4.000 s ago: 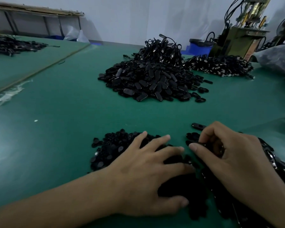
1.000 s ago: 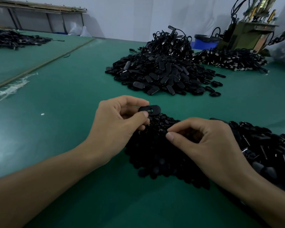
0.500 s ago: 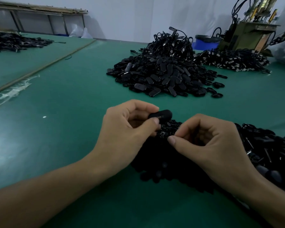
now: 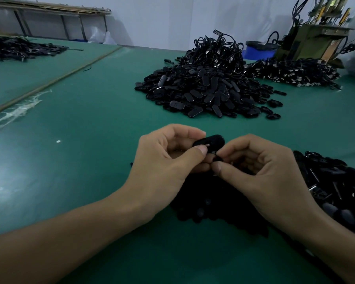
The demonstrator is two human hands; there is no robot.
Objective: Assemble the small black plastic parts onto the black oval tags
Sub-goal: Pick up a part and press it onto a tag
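Over the green table [image 4: 90, 124], the left hand [image 4: 164, 167] pinches a smooth, rounded black oval tag [image 4: 210, 142] while the right hand [image 4: 260, 173], now moved in to touch it, pinches a small black part [image 4: 217, 158] just beneath.

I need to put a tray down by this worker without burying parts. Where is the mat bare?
The green mat is bare to the left of the left hand, out to the table seam. A bare strip also lies between the hands and the big pile of tags. It is crowded under and beside the right hand, where loose parts lie.
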